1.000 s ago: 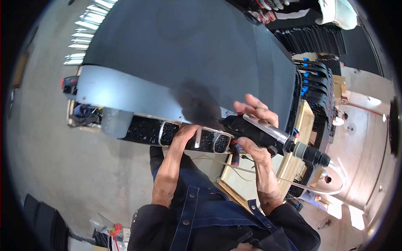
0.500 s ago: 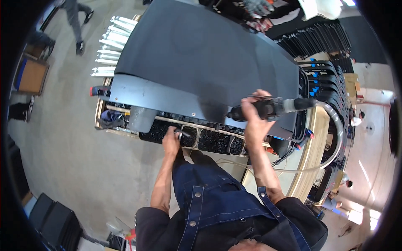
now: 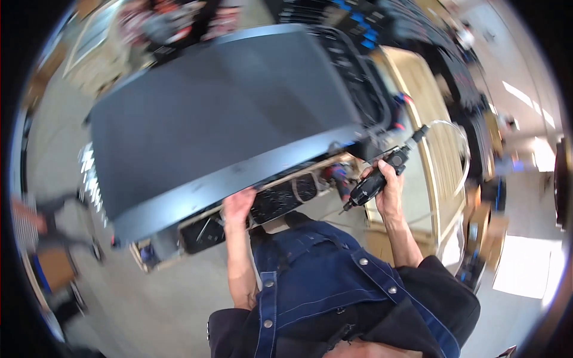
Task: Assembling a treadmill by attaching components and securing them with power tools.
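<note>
A large dark grey panel (image 3: 227, 107) with a bent front lip lies in front of me. My left hand (image 3: 239, 206) is at its front lip, blurred, its fingers seemingly stretched along the edge with nothing visible in them. Below the lip runs a wooden-framed row of black trays (image 3: 271, 203) holding small dark pieces. A thin metal rod (image 3: 205, 227) lies in the left tray. My right hand (image 3: 388, 185) is closed around a black air screwdriver (image 3: 373, 182), right of the panel. Its bit points down and left; a clear hose (image 3: 465, 149) loops from its rear end.
Beside the trays hangs a red and dark cordless drill (image 3: 339, 176). A wooden frame (image 3: 418, 107) stands at the right, with stacked black parts (image 3: 418, 30) beyond. White tubes (image 3: 92, 185) stick out past the panel's left end. Another person (image 3: 51, 221) is at the far left.
My view has turned, so the panel appears tilted. The screwdriver has moved off the panel to the right, bit lowered. My left hand has gone from the tray to the panel's lip.
</note>
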{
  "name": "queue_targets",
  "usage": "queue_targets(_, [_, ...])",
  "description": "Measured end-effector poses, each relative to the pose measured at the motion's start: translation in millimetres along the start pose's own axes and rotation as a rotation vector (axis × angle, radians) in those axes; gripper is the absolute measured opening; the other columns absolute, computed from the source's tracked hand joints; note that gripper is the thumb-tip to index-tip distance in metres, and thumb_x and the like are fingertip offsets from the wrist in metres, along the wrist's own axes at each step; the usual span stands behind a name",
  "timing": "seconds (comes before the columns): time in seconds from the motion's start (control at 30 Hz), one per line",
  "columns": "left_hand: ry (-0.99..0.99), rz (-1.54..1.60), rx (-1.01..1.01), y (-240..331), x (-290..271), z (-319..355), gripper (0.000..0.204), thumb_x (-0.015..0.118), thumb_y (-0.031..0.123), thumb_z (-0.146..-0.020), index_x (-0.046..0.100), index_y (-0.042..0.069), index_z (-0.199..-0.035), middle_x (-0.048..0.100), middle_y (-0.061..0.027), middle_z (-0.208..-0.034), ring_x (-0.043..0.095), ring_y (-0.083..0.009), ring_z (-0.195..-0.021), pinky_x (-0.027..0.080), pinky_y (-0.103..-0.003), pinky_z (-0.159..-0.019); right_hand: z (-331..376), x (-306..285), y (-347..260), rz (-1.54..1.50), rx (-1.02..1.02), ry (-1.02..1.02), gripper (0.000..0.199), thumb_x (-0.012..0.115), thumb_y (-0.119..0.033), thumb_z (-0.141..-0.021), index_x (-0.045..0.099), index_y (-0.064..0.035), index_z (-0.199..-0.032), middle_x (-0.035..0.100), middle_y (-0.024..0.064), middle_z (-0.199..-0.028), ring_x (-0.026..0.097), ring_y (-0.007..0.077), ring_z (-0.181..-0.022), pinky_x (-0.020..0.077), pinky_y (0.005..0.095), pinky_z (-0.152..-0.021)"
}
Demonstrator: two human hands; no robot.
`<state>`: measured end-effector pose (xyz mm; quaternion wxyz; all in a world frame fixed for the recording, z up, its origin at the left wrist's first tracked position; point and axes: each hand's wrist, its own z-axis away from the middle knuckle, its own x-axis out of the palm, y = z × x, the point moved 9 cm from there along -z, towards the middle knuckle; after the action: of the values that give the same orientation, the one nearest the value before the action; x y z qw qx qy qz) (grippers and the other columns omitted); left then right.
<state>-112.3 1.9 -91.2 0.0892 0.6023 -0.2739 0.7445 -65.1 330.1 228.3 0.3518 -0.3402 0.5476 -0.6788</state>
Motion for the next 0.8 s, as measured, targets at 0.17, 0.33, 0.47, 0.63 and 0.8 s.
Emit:
queue_targets(0.17, [0.490, -0.268, 0.408, 43.8, -28.2, -5.3, 0.033, 0.063, 0.021, -0.089, 0.064, 0.008, -0.119, 0.067, -0.0100, -0.116, 0.055, -0.0205, -0.086, 0.040, -0.034, -0.067, -8.8, -228.1, -27.7, 0.245, -0.044, 0.484, 0.027, 0.073, -0.026, -0.090, 0.059, -0.0037, -0.096, 0.063, 0.0045, -0.073, 0.064, 0.0150, -0.063, 0.0536, 0.0294, -0.060])
queue_targets(0.33, [0.191, -0.517, 0.412, 20.7, 4.0, -2.3, 0.033, 0.062, 0.021, -0.095, 0.067, 0.005, -0.123, 0.068, -0.0119, -0.126, 0.057, -0.0268, -0.125, 0.049, -0.042, -0.097, -98.9, -364.4, -16.3, 0.601, -0.143, 0.505, 0.032, 0.085, -0.017, -0.077, 0.063, -0.0039, -0.097, 0.064, 0.0022, -0.082, 0.058, 0.0104, -0.073, 0.0494, 0.0288, -0.068])
queue_targets(0.47, [0.185, -0.447, 0.166, -21.1, 16.2, 3.6, 0.024, 0.065, 0.023, -0.097, 0.069, 0.008, -0.115, 0.070, -0.0067, -0.108, 0.063, -0.0195, -0.106, 0.052, -0.032, -0.085, -211.3, -442.8, 94.7, 0.901, -0.067, 0.291, 0.047, 0.088, -0.015, -0.067, 0.068, -0.0029, -0.108, 0.070, 0.0075, -0.091, 0.064, 0.0185, -0.086, 0.0519, 0.0355, -0.084])
queue_targets(0.63, [0.914, -0.702, 0.099, -54.5, -58.0, 80.8, 0.016, 0.064, 0.027, -0.100, 0.068, 0.013, -0.097, 0.067, 0.0030, -0.082, 0.064, -0.0128, -0.079, 0.053, -0.030, -0.071, -315.8, -459.6, 205.6, 0.746, 0.081, 0.246, 0.049, 0.092, -0.010, -0.062, 0.066, -0.0038, -0.104, 0.070, 0.0067, -0.085, 0.066, 0.0191, -0.083, 0.0530, 0.0368, -0.081])
queue_targets(0.8, [1.310, -0.710, 0.002, -131.1, -79.7, 115.1, 0.016, 0.064, 0.028, -0.101, 0.068, 0.014, -0.109, 0.067, 0.0024, -0.083, 0.066, -0.0133, -0.076, 0.057, -0.029, -0.065, -351.4, -483.8, 262.3, 0.874, 0.289, 0.353, 0.053, 0.094, -0.016, -0.060, 0.065, -0.0008, -0.103, 0.073, 0.0180, -0.098, 0.071, 0.0344, -0.096, 0.0542, 0.0446, -0.087])
